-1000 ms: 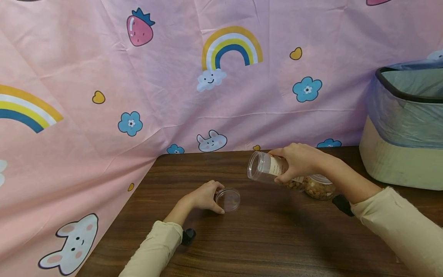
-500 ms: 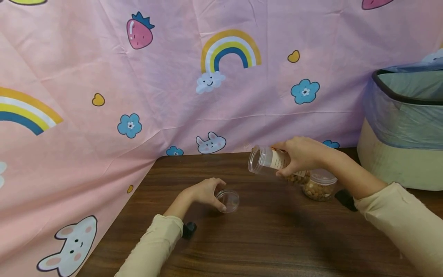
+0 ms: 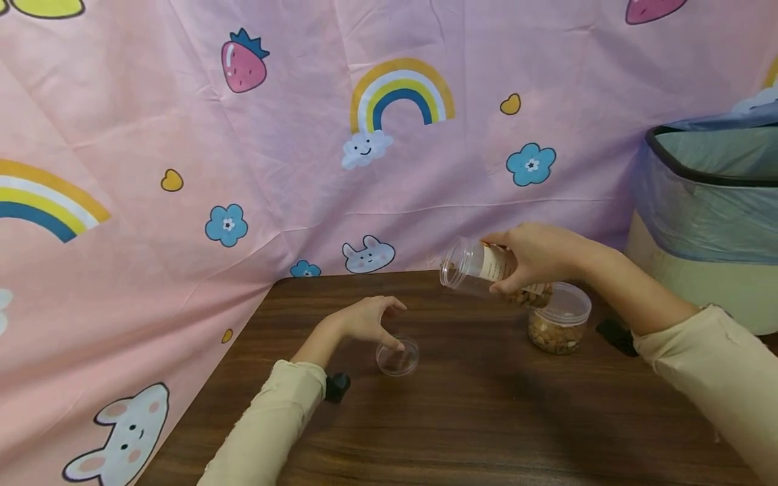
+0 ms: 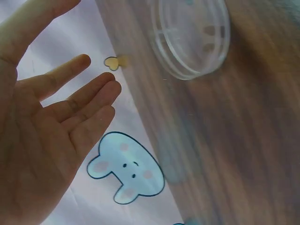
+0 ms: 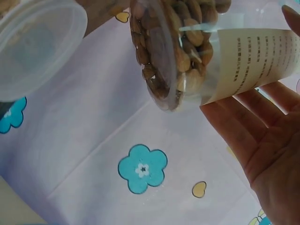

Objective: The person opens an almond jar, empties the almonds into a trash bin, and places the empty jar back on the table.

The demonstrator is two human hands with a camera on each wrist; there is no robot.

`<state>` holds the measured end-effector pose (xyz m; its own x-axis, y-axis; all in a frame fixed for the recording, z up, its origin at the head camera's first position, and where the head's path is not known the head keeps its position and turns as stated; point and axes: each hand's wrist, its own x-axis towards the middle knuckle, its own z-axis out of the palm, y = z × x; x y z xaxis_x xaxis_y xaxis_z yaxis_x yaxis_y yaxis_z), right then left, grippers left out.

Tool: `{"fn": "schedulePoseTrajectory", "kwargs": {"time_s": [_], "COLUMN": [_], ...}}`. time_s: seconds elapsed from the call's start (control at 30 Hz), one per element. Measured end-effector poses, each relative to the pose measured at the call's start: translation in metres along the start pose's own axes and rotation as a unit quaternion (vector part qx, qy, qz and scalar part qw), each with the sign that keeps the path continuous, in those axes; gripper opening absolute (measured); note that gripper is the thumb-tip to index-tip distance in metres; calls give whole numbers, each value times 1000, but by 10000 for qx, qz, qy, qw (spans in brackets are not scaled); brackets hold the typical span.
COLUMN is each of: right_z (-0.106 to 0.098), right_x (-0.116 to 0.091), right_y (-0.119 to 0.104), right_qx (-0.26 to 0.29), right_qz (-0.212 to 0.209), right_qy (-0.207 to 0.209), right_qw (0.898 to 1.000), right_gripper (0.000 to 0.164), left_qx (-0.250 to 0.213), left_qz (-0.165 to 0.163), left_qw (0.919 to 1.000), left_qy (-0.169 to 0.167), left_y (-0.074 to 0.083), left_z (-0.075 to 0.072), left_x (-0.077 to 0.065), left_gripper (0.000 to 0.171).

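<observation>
My right hand [image 3: 543, 253] grips a clear plastic jar [image 3: 464, 264] with a cream label, held tilted above the table with its uncovered mouth toward the left. Almonds [image 5: 190, 70] lie at the jar's base end, as the right wrist view shows. My left hand [image 3: 365, 320] hovers with fingers spread and nothing in its grasp. Below its thumb, a round clear lid [image 3: 398, 358] lies on the tabletop. A second, squat jar of nuts [image 3: 554, 335] stands upright under my right forearm, its whitish lid [image 3: 568, 304] on top.
The dark wood table [image 3: 462, 418] meets a pink cartoon-print cloth [image 3: 292, 101] at the back and left. At the far right is a pale bin [image 3: 705, 236] with a bluish liner over its black rim.
My left hand has let go of the lid and risen off it. The right hand has lifted the almond jar higher, tilted throughout; more of the squat jar now shows.
</observation>
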<state>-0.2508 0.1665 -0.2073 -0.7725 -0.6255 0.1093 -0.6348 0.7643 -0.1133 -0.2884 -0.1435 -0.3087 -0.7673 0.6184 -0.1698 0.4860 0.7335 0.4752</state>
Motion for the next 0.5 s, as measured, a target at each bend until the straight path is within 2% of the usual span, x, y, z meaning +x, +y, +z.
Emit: {"fn": "schedulePoseTrajectory", "kwargs": {"time_s": [0.17, 0.5], "right_z": [-9, -27], "right_x": [-3, -10], "right_y": [1, 1], "right_qx": [-75, -325], "right_qz": [-52, 138], "right_qy": [106, 123], "right_qw": [9999, 9993], "right_gripper": [70, 75], "left_qx": [236, 497], "left_qz": [154, 379], "left_qw": [9996, 9979], "left_qy": [82, 171], "left_y": [10, 37], "left_z": [-9, -28], "left_x": [6, 24], "left_gripper": [69, 65]}}
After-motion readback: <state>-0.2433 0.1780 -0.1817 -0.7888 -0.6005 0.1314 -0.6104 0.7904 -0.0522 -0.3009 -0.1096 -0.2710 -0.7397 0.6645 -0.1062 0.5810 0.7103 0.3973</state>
